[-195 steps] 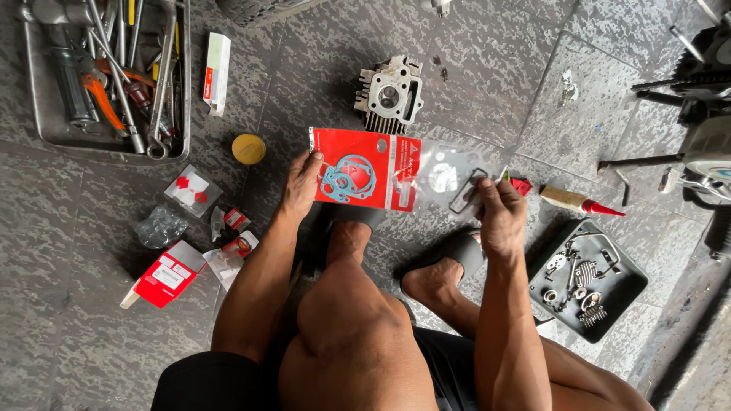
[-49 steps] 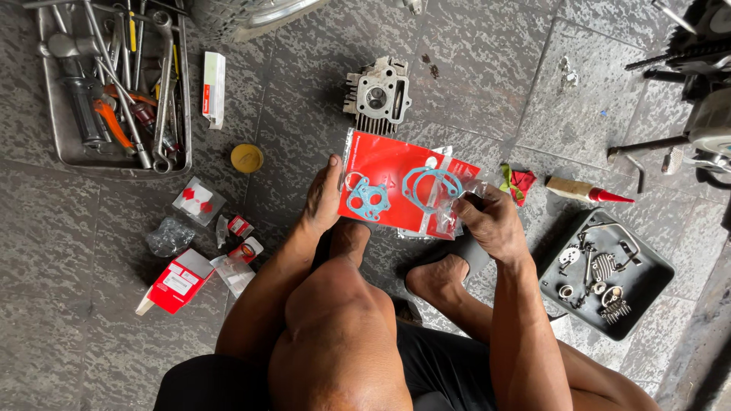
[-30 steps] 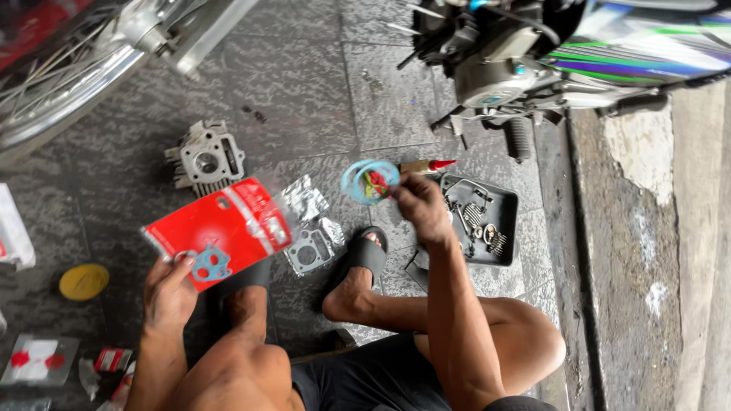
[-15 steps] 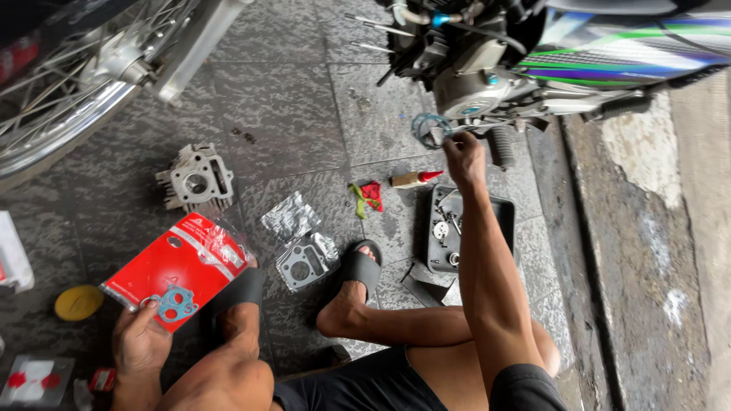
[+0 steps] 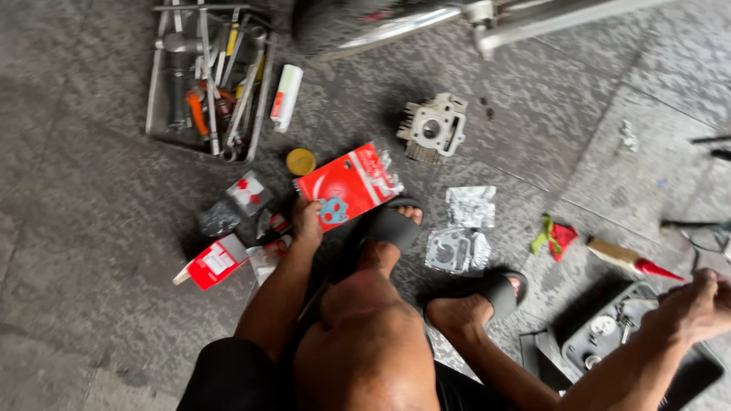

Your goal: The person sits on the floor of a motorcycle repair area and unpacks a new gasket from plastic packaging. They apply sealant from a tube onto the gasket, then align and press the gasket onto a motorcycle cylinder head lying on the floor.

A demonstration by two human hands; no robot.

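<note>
My left hand grips the lower corner of a red gasket pack that rests on the floor, with a small blue gasket pinned under the thumb. My right hand hovers at the right edge with its fingers curled shut and nothing visible in them, just above a black parts tray. A grey metal gasket lies on a clear bag between my sandalled feet. The cylinder head stands on the floor beyond the pack.
A metal tool tray full of wrenches sits top left, beside a white tube and a yellow lid. Small packets and a red box lie left. A sealant tube and a red-green cloth lie right. A wheel crosses the top.
The view has swung back from the motorcycle engine down to the floor. My right hand has come down from the engine to the black tray, without the blue gasket it carried. The left hand still holds the red pack.
</note>
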